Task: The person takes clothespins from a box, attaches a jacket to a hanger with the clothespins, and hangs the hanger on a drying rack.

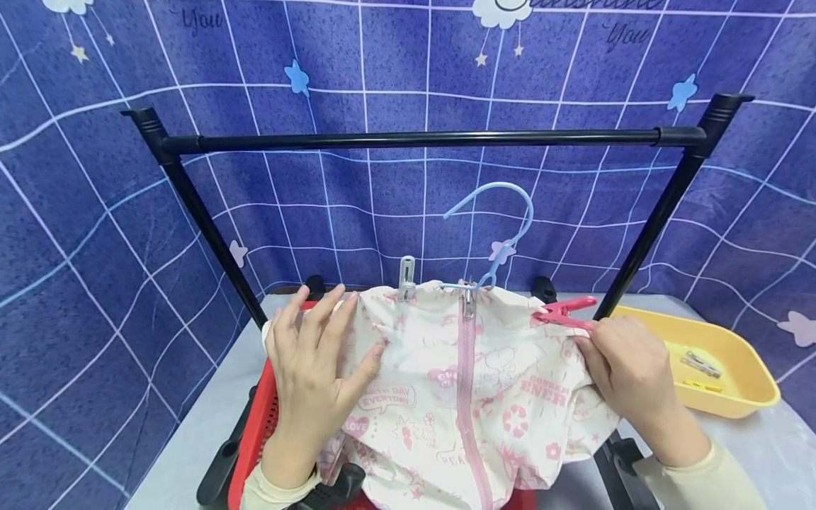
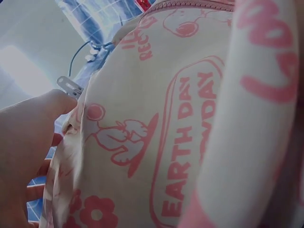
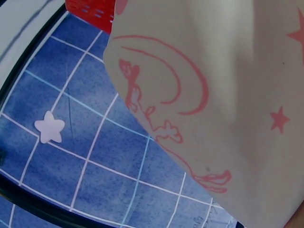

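Note:
A white jacket (image 1: 414,368) with pink prints and a pink zipper (image 1: 467,397) hangs on a light blue hanger (image 1: 525,212), whose hook stands free below the black bar. My left hand (image 1: 312,375) lies against the jacket's left shoulder with fingers spread and fairly straight; the left wrist view shows its thumb (image 2: 64,100) near a grey clip (image 2: 70,86). That clip sits on the collar edge. At the right shoulder my right hand (image 1: 631,361) pinches the jacket fabric with curled fingers, right beside a red clothespin (image 1: 564,313) clamped on the jacket. The right wrist view shows mostly jacket fabric.
A black rack bar (image 1: 427,140) spans above the jacket on slanted posts. Behind and under the jacket stands a red basket (image 1: 251,432). At the right, a yellow tray (image 1: 752,368) holds a few clothespins (image 1: 701,365). A blue gridded cloth (image 1: 395,71) hangs behind.

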Action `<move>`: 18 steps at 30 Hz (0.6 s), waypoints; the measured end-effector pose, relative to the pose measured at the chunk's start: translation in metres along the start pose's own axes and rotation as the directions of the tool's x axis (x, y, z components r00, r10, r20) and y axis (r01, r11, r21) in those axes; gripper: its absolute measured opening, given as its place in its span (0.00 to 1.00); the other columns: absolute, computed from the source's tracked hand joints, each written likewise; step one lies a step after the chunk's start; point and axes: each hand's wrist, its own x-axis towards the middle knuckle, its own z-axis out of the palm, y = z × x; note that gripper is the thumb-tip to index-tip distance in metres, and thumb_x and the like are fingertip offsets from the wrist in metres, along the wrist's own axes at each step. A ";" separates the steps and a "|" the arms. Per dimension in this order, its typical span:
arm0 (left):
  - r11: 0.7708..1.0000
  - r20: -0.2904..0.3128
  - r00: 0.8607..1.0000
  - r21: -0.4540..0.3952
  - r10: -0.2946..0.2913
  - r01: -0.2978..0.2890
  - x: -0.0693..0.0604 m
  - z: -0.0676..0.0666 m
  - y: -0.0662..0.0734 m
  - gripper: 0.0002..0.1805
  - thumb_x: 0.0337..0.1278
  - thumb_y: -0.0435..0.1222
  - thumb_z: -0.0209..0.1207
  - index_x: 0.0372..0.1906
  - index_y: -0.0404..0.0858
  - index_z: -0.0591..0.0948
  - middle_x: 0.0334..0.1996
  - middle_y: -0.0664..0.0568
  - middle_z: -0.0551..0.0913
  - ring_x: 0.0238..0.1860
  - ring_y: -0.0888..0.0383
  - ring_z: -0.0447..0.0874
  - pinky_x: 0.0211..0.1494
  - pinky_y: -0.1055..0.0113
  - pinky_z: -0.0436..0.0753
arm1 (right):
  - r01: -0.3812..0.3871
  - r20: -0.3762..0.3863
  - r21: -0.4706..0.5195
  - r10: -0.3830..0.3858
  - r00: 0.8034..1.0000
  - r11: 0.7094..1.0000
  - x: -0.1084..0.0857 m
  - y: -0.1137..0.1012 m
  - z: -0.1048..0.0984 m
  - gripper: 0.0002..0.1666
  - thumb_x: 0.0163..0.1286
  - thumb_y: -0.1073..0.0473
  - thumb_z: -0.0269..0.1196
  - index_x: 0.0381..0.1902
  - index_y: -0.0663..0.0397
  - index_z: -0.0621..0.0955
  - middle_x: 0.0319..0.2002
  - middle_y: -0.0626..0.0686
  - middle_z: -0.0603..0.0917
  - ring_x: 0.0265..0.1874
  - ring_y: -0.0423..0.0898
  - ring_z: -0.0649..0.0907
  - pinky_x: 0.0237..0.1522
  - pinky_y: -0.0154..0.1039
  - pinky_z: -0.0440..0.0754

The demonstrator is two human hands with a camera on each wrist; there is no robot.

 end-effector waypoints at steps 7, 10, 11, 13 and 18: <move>1.000 0.005 1.000 0.001 -0.004 0.004 -0.002 0.001 0.000 0.31 0.68 0.57 0.53 0.61 0.37 0.77 0.62 0.41 0.75 0.71 0.36 0.59 0.66 0.30 0.48 | -0.007 -0.016 0.000 0.007 1.000 1.000 0.007 0.000 0.000 0.29 0.81 0.49 0.48 0.19 0.58 0.65 0.15 0.53 0.63 0.14 0.54 0.65 0.19 0.43 0.58; 1.000 -0.014 1.000 0.012 0.024 -0.024 -0.002 0.002 -0.002 0.31 0.68 0.57 0.53 0.63 0.37 0.75 0.65 0.41 0.73 0.73 0.36 0.56 0.67 0.33 0.47 | -0.018 -0.018 -0.005 0.018 1.000 1.000 0.008 0.001 0.000 0.29 0.81 0.49 0.48 0.19 0.57 0.65 0.15 0.53 0.63 0.14 0.53 0.64 0.19 0.43 0.57; 0.999 -0.018 0.999 0.015 0.031 -0.031 -0.002 0.003 -0.002 0.32 0.69 0.57 0.53 0.64 0.37 0.75 0.66 0.41 0.72 0.73 0.37 0.55 0.68 0.34 0.47 | -0.022 -0.020 -0.005 0.022 1.000 1.000 0.009 0.001 0.000 0.29 0.81 0.49 0.48 0.19 0.57 0.65 0.15 0.52 0.62 0.14 0.53 0.63 0.19 0.42 0.57; 0.999 -0.021 0.999 0.019 0.040 -0.039 -0.002 0.003 -0.003 0.32 0.69 0.57 0.53 0.66 0.38 0.73 0.68 0.42 0.70 0.74 0.37 0.53 0.69 0.35 0.45 | -0.030 -0.024 -0.001 0.030 0.999 1.000 0.010 0.002 0.001 0.29 0.81 0.48 0.48 0.19 0.57 0.65 0.15 0.52 0.63 0.14 0.52 0.63 0.20 0.42 0.56; 0.999 -0.026 0.999 0.009 0.034 -0.034 -0.002 0.003 -0.004 0.34 0.68 0.57 0.53 0.68 0.39 0.71 0.71 0.44 0.67 0.75 0.37 0.50 0.70 0.36 0.43 | -0.039 -0.024 0.000 0.039 0.999 0.999 0.011 0.004 0.001 0.29 0.81 0.48 0.49 0.20 0.57 0.66 0.16 0.52 0.64 0.15 0.53 0.65 0.20 0.43 0.58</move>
